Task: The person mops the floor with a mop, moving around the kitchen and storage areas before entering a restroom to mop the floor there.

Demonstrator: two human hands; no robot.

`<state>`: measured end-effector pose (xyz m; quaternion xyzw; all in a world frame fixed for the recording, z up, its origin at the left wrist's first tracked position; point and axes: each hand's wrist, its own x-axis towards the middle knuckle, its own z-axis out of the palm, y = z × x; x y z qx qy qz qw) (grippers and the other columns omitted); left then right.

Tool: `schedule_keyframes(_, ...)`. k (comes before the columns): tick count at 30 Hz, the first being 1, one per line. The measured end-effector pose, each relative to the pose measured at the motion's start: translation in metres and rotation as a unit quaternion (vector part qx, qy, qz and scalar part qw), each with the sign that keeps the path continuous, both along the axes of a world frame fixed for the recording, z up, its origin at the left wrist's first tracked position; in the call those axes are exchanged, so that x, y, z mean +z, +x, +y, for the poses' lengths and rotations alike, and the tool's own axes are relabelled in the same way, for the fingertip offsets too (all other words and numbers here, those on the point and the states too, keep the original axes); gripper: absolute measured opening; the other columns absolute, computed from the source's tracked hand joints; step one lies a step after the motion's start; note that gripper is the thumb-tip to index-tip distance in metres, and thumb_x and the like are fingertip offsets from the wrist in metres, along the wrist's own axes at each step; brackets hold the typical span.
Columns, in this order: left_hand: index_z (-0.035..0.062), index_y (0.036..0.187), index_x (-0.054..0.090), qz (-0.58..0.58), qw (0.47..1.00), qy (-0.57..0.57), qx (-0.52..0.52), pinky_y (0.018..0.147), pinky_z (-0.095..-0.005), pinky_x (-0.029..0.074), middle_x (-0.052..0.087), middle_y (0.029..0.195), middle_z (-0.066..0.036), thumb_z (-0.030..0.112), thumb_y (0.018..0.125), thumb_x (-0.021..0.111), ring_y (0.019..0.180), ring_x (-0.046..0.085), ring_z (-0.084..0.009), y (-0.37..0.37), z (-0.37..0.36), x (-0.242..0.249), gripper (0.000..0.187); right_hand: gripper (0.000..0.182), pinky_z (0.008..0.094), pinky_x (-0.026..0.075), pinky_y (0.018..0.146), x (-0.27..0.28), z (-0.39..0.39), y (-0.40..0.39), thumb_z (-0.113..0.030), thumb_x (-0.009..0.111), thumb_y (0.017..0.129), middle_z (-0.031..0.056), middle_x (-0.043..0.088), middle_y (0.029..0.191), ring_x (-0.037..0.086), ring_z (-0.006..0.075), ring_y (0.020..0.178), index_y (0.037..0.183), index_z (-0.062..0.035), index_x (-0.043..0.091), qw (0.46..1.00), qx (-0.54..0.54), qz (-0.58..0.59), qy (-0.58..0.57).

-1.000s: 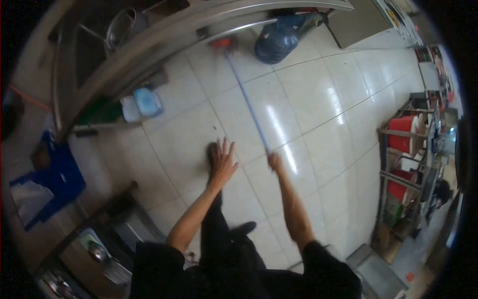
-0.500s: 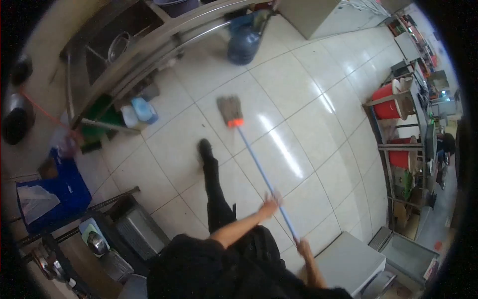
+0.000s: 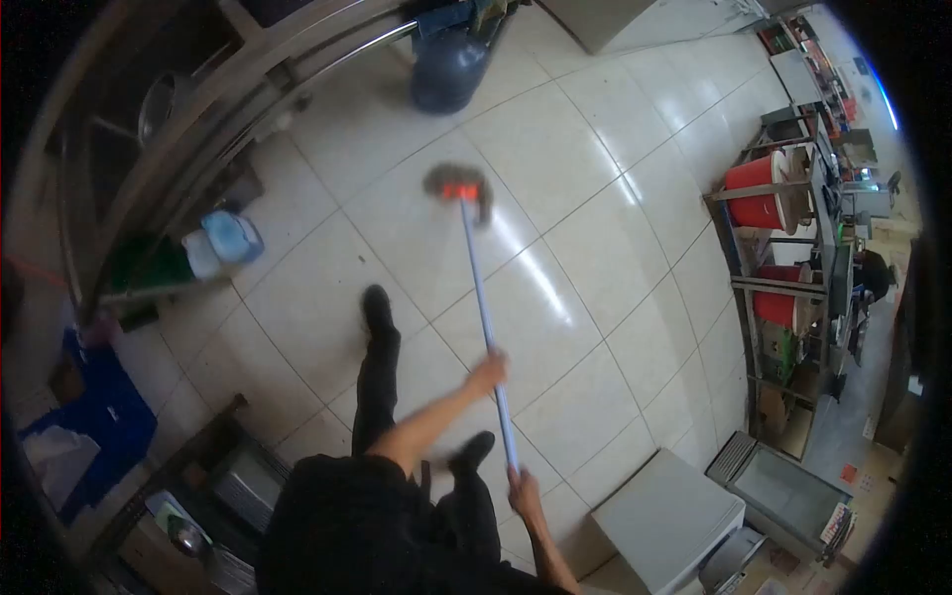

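A mop with a long pale blue handle [image 3: 479, 283] reaches across the tiled floor. Its grey-brown head [image 3: 446, 179], joined by an orange clamp, lies on the tiles and is blurred. My left hand [image 3: 488, 373] is closed round the middle of the handle. Lower down, near the handle's end, my right hand [image 3: 523, 493] grips it too. My two dark shoes stand on the floor to the left of the handle.
A dark blue bottle [image 3: 449, 74] stands beyond the mop head. Metal shelving with red buckets [image 3: 754, 188] is at the right. A grey box-like unit [image 3: 669, 521] is at lower right, a blue bag [image 3: 114, 416] at left.
The mop head has swung up and its strands now trail to the right. Both hands have moved left with the handle, which is steeper. A second shoe has come into view.
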<state>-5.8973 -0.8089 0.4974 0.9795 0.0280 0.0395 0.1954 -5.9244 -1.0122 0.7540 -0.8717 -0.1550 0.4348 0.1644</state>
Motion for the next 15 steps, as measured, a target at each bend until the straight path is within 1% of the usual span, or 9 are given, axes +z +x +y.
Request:
schedule_keyframes(1, 0.0025, 0.097, 0.059, 0.030, 0.981, 0.073, 0.179, 0.100, -0.0465, 0.031, 0.047, 0.118, -0.020, 0.010, 0.077, 0.047, 0.115, 0.041, -0.0363, 0.023, 0.046, -0.042, 0.024, 0.040, 0.0414, 0.038, 0.046, -0.009, 0.091, 0.013, -0.036, 0.044, 0.090, 0.0206, 0.048, 0.057, 0.053, 0.0307, 0.055, 0.082, 0.0029, 0.049, 0.997, -0.071, 0.003, 0.034)
schedule_keyframes(3, 0.0083, 0.096, 0.064, 0.217, 0.944, 0.246, 0.023, 0.102, -0.0561, 0.021, 0.045, 0.126, -0.011, 0.013, 0.079, 0.050, 0.124, 0.033, -0.0322, 0.056, 0.165, -0.003, 0.023, 0.041, 0.0437, 0.041, 0.055, -0.069, 0.160, 0.027, -0.036, 0.041, 0.091, 0.0274, 0.054, 0.069, 0.055, 0.0388, 0.064, 0.083, 0.0036, 0.048, 0.996, 0.030, -0.008, 0.086)
schedule_keyframes(5, 0.0097, 0.097, 0.065, 0.285, 0.948, 0.140, 0.004, 0.102, -0.0595, 0.017, 0.045, 0.128, -0.010, 0.014, 0.079, 0.050, 0.124, 0.033, -0.0322, 0.072, 0.205, 0.030, 0.023, 0.040, 0.0437, 0.040, 0.055, -0.081, 0.173, 0.029, -0.035, 0.042, 0.091, 0.0275, 0.053, 0.069, 0.054, 0.0389, 0.065, 0.083, 0.0036, 0.048, 0.999, 0.001, -0.005, 0.043)
schedule_keyframes(8, 0.0079, 0.099, 0.064, 0.238, 0.941, 0.232, 0.062, 0.101, -0.0604, 0.017, 0.044, 0.129, -0.012, 0.015, 0.079, 0.050, 0.124, 0.033, -0.0339, 0.048, 0.084, -0.016, 0.025, 0.035, 0.0439, 0.040, 0.057, -0.069, 0.076, 0.013, -0.030, 0.043, 0.091, 0.0285, 0.053, 0.070, 0.054, 0.0404, 0.067, 0.085, 0.0039, 0.048, 0.997, -0.030, 0.000, 0.068)
schedule_keyframes(10, -0.0023, 0.097, 0.063, 0.231, 0.956, 0.179, 0.034, 0.099, -0.0592, 0.023, 0.044, 0.125, -0.024, 0.013, 0.074, 0.052, 0.122, 0.035, -0.0394, 0.026, -0.038, -0.001, 0.030, 0.034, 0.0443, 0.042, 0.061, -0.009, -0.033, 0.011, -0.029, 0.046, 0.089, 0.0299, 0.055, 0.076, 0.056, 0.0416, 0.074, 0.093, 0.0044, 0.051, 0.999, 0.046, 0.015, 0.002)
schedule_keyframes(12, 0.0013, 0.074, 0.064, 0.146, 0.984, 0.095, 0.021, 0.095, -0.0648, 0.023, 0.059, 0.089, -0.022, 0.012, 0.070, 0.050, 0.098, 0.051, -0.0390, -0.001, -0.173, 0.023, 0.018, 0.040, 0.0465, 0.043, 0.071, 0.090, -0.103, 0.009, -0.033, 0.043, 0.090, 0.0284, 0.058, 0.083, 0.056, 0.0432, 0.083, 0.101, 0.0040, 0.054, 0.982, 0.007, 0.052, -0.180)
schedule_keyframes(13, 0.0025, 0.063, 0.059, 0.081, 0.996, 0.020, 0.026, 0.093, -0.0678, 0.021, 0.057, 0.076, -0.021, 0.012, 0.066, 0.052, 0.089, 0.052, -0.0396, -0.020, -0.233, 0.040, 0.012, 0.048, 0.0421, 0.043, 0.082, 0.117, -0.159, 0.002, -0.038, 0.044, 0.088, 0.0260, 0.059, 0.095, 0.056, 0.0379, 0.096, 0.116, -0.0001, 0.051, 0.964, 0.033, 0.070, -0.254)
schedule_keyframes(14, 0.0055, 0.083, 0.066, 0.222, 0.962, -0.125, -0.096, 0.096, -0.0669, 0.018, 0.062, 0.091, -0.017, 0.018, 0.073, 0.053, 0.101, 0.053, -0.0365, -0.032, -0.248, 0.115, 0.021, 0.046, 0.0426, 0.043, 0.080, 0.151, -0.199, -0.010, -0.037, 0.045, 0.087, 0.0251, 0.060, 0.093, 0.056, 0.0380, 0.093, 0.115, -0.0012, 0.051, 0.964, 0.051, 0.039, -0.258)
schedule_keyframes(15, 0.0102, 0.080, 0.066, 0.168, 0.962, -0.180, -0.121, 0.096, -0.0657, 0.019, 0.062, 0.085, -0.011, 0.019, 0.072, 0.053, 0.094, 0.056, -0.0334, -0.053, -0.271, 0.154, 0.018, 0.044, 0.0430, 0.043, 0.077, 0.184, -0.235, -0.026, -0.035, 0.046, 0.087, 0.0243, 0.060, 0.092, 0.057, 0.0381, 0.089, 0.115, -0.0023, 0.052, 0.964, 0.066, 0.004, -0.256)
